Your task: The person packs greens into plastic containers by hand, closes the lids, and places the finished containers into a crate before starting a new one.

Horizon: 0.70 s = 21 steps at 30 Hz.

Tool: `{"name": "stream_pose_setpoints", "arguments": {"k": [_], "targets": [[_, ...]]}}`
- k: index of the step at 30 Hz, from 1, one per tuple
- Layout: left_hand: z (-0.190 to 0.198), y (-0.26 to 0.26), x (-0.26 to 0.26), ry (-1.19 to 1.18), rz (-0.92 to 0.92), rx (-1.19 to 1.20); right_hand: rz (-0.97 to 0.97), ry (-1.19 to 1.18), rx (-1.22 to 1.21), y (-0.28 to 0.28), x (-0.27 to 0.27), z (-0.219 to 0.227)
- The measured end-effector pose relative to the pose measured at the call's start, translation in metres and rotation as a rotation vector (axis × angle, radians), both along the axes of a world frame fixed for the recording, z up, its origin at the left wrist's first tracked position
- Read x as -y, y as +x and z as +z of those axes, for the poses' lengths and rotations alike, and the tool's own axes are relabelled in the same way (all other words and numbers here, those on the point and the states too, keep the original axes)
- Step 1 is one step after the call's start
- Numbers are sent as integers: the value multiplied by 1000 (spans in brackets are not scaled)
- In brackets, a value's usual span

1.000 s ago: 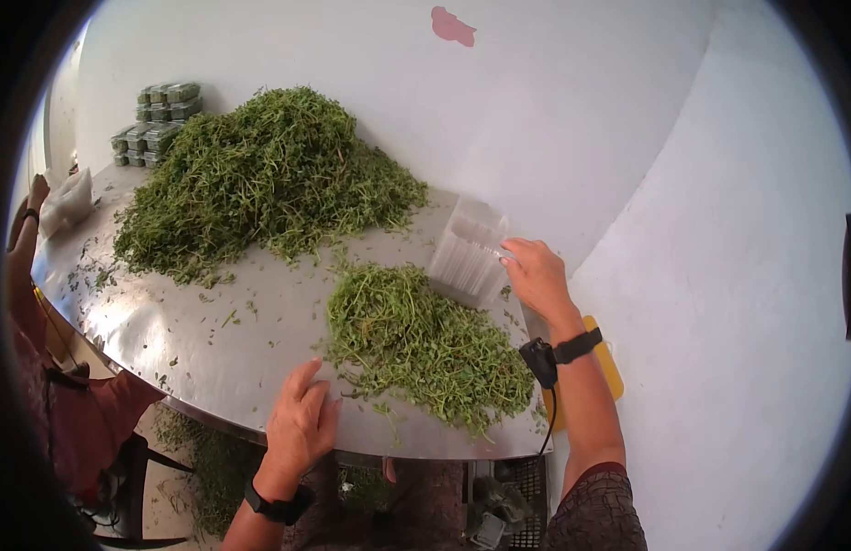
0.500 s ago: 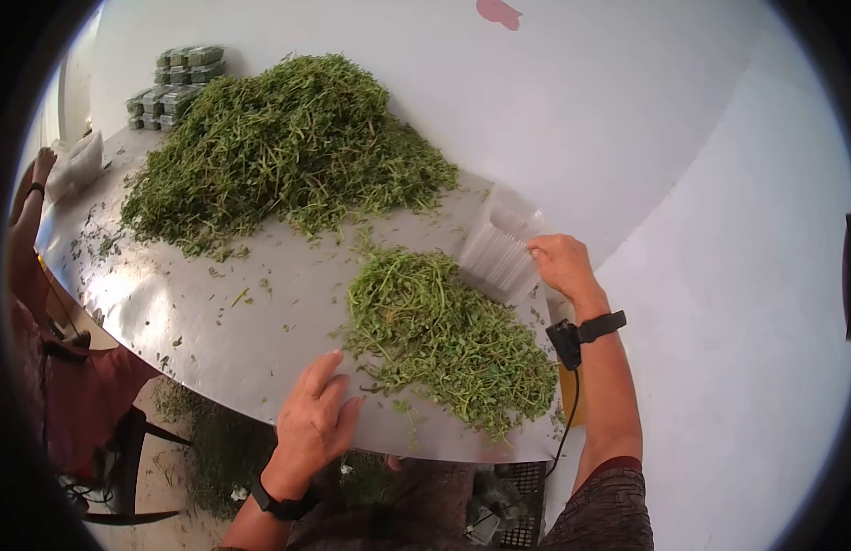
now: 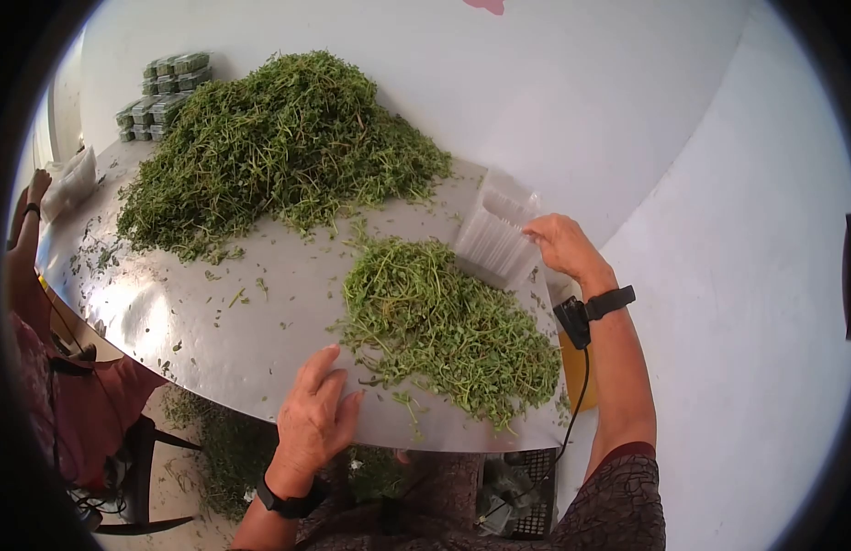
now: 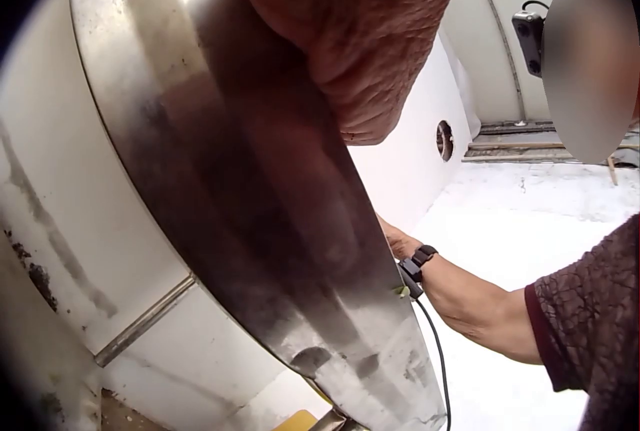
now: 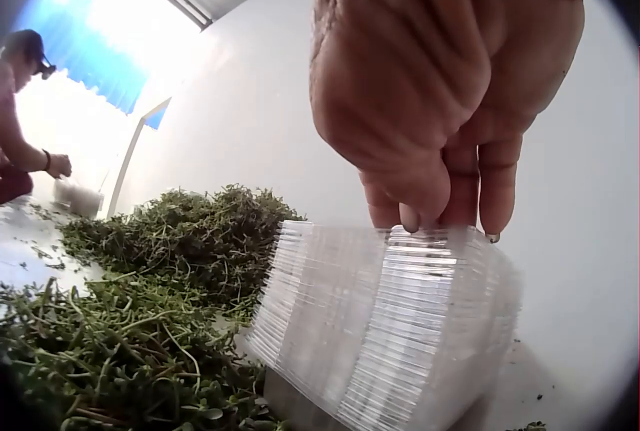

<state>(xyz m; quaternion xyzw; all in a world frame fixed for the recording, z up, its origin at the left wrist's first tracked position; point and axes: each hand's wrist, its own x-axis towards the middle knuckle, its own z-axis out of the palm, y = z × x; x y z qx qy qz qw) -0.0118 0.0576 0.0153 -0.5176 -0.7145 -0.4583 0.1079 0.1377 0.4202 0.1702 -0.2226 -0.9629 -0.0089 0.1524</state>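
Observation:
In the head view, a nested stack of clear plastic clamshell boxes leans at the table's back right. My right hand pinches its upper right edge. The right wrist view shows those fingertips on the top rims of the stack, their tips partly hidden behind the plastic. Just left of the stack lies a small pile of leafy green stems. My left hand hovers by the table's front edge, fingers loosely bent and holding nothing. The left wrist view has this hand over the metal rim.
A large heap of greens fills the back of the metal table. Filled boxes are stacked behind it. Another person's arm is by a plastic bag at left. A black crate stands beneath the front edge.
My right hand has drawn its fingers in more tightly at the stack's edge. The left hand stays by the front edge, almost still. The head view has shifted slightly.

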Motion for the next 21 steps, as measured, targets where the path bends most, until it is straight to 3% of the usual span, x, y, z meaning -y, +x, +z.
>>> {"name": "stream_pose_setpoints", "arguments": {"k": [9,12,17,21], "targets": [[-3,-2,0,-3,1,-15,39,-32,-60,2,1,-4],[-3,-2,0,-4,1,-18,-32,-72,-84,-1,14,-1],[-1,-1,0,2,-3,11,29,196,19,0,-4,-10],[-1,-2,-2,3,-4,12,33,238,3,-2,-4,-11]]}}
